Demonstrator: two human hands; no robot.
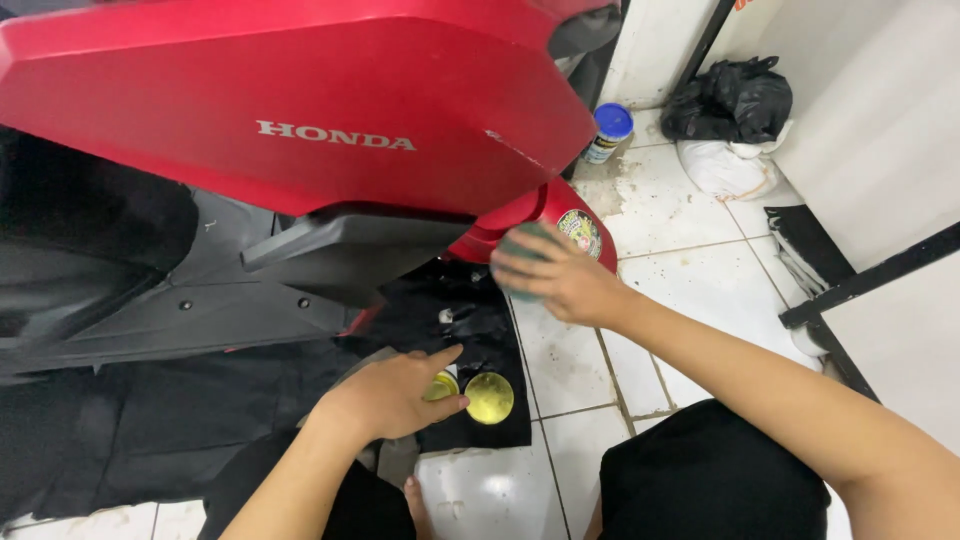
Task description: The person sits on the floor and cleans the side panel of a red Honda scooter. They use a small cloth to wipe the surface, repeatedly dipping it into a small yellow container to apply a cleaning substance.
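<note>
White tiled floor [680, 215], stained, under red scooter panel [300, 110] | right hand [560, 280] closed around green pad [520, 262], pressed on red fender [560, 215] | left hand [395, 392] down-left of right, fingers curled on yellow tin [440, 386] | round yellow lid [489, 397] just right of left hand, on black cloth [470, 330] | jar [610, 130], bags [730, 100] well beyond right hand.

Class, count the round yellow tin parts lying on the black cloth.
2: one yellow disc lies bare on the black cloth; the other sits left of it, half covered by the left hand.
</note>
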